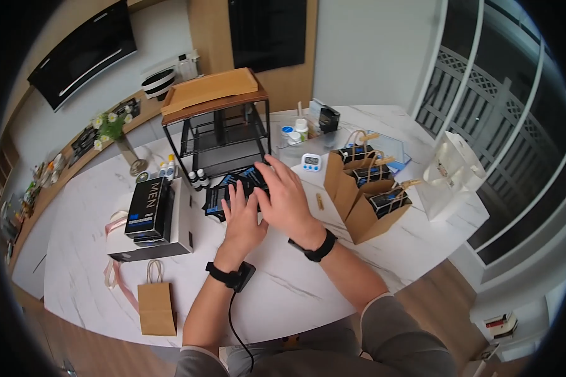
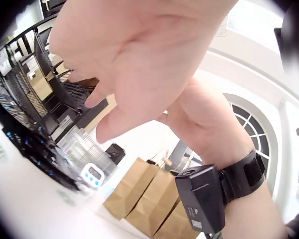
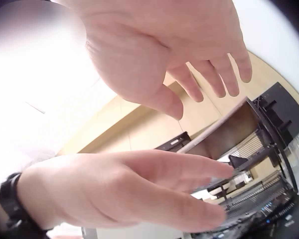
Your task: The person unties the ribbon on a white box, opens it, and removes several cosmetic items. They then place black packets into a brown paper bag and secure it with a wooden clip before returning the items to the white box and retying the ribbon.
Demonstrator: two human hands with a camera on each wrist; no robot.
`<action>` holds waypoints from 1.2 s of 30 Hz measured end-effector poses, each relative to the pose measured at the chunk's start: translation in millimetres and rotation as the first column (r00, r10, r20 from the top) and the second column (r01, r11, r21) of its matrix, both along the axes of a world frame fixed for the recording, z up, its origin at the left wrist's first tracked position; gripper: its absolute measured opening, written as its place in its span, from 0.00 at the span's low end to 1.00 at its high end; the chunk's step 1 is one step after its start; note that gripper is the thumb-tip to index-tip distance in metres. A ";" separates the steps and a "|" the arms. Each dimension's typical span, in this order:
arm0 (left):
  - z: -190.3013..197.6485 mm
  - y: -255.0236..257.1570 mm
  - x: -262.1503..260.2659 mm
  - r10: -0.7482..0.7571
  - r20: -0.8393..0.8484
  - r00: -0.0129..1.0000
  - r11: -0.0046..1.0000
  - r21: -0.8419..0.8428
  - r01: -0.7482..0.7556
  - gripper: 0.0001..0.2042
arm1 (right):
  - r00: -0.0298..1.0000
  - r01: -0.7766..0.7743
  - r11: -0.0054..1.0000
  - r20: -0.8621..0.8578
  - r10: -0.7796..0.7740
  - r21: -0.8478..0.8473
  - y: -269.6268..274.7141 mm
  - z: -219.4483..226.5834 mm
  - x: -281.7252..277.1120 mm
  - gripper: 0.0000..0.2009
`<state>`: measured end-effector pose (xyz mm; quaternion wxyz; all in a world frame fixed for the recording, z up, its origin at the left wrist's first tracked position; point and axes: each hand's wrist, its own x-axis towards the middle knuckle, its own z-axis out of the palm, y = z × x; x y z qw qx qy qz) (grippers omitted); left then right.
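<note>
Black packets with blue print (image 1: 215, 200) lie in a loose pile on the marble-patterned table. My left hand (image 1: 244, 227) is over the near side of the pile, its fingers extended and spread. Beside it, slightly higher and to the right, my right hand (image 1: 289, 204) also has its fingers extended, the tips over the right part of the pile. The two hands overlap near the thumbs in the head view. Neither hand grips anything. In the right wrist view, the right palm (image 3: 154, 55) shows above the left hand (image 3: 124, 186). Part of the pile is hidden under the hands.
A two-tier black rack (image 1: 215, 97) stands behind the pile, small bottles (image 1: 199, 179) beside it. Left are black MEN boxes (image 1: 148, 210) on a white box, and a small paper bag (image 1: 156, 308). Right are a timer (image 1: 310, 163), filled brown bags (image 1: 358, 210) and a white bag (image 1: 451, 176).
</note>
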<state>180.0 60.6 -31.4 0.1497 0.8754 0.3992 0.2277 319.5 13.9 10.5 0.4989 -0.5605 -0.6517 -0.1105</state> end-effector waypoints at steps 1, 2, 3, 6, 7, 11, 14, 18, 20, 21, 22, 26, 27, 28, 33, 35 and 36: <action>-1.5 -2.0 0.9 -0.038 -0.017 0.999 0.999 0.000 0.038 0.39 | 1.000 -0.014 1.000 -0.006 0.014 0.016 -10.4 8.3 -5.3 0.25; 5.8 -9.0 2.3 -0.087 -0.030 0.996 0.996 -0.006 0.087 0.38 | 1.000 -0.031 0.999 0.003 0.031 0.027 -23.0 14.9 -7.4 0.25; 12.1 -17.0 2.9 -0.134 -0.042 0.990 0.991 -0.017 0.133 0.37 | 0.999 -0.050 0.998 0.012 0.049 0.033 -36.9 21.2 -10.6 0.24; 25.6 -25.5 -5.3 -0.241 -0.221 0.945 0.970 -0.093 0.225 0.38 | 0.974 0.030 0.998 0.222 -0.041 0.051 -93.5 49.5 6.5 0.27; 27.0 -26.3 -8.7 -0.259 -0.258 0.931 0.965 -0.110 0.238 0.39 | 0.942 0.077 0.996 0.324 -0.087 0.041 -111.8 56.1 21.5 0.28; 36.7 -33.8 -19.6 -0.273 -0.315 0.909 0.962 -0.100 0.254 0.39 | 0.777 0.441 0.897 0.511 -0.367 -0.026 -156.9 84.4 93.6 0.25; 38.1 -41.0 -21.1 -0.305 -0.270 0.913 0.950 -0.018 0.312 0.39 | 0.604 0.532 0.846 0.690 -0.398 0.022 -176.5 91.8 154.7 0.22; 40.3 -62.3 -15.6 -0.406 -0.244 0.881 0.903 0.040 0.427 0.37 | 0.756 0.528 0.758 0.619 -0.213 -0.384 -182.9 95.1 192.3 0.11; 42.0 -73.0 -11.7 -0.468 -0.234 0.852 0.875 0.013 0.485 0.37 | 0.769 0.562 0.658 0.611 -0.191 -0.501 -183.4 99.8 188.9 0.07; 41.8 -78.2 -9.7 -0.533 -0.226 0.816 0.839 -0.018 0.543 0.38 | 0.783 0.535 0.692 0.592 -0.191 -0.485 -184.2 100.4 185.7 0.05; 40.6 -82.5 -7.0 -0.561 -0.198 0.803 0.819 0.006 0.574 0.37 | 0.799 0.505 0.726 0.572 -0.187 -0.467 -183.7 102.1 179.9 0.04; 42.0 -101.4 4.5 -0.623 0.068 0.779 0.779 0.144 0.610 0.39 | 0.847 0.395 0.798 0.517 -0.125 -0.454 -181.2 115.6 142.0 0.04; 43.5 -105.7 7.5 -0.620 0.063 0.782 0.781 0.141 0.608 0.39 | 0.846 0.375 0.821 0.522 -0.112 -0.431 -179.5 118.2 128.5 0.04; 45.7 -110.0 9.8 -0.606 0.179 0.775 0.794 0.195 0.576 0.42 | 0.844 0.355 0.842 0.526 -0.101 -0.407 -177.9 119.7 115.1 0.05; 61.5 -111.7 4.5 -0.520 0.289 0.804 0.851 0.259 0.457 0.49 | 0.845 0.213 0.871 0.531 0.063 -0.442 -174.9 115.4 50.6 0.06; 63.5 -103.3 0.7 -0.516 0.305 0.801 0.849 0.306 0.431 0.41 | 0.850 0.161 0.869 0.513 0.118 -0.467 -173.9 111.0 33.0 0.06; 65.5 -99.0 -1.1 -0.517 0.230 0.824 0.856 0.138 0.499 0.36 | 0.890 0.084 0.868 0.429 0.155 -0.489 -172.9 108.7 26.1 0.07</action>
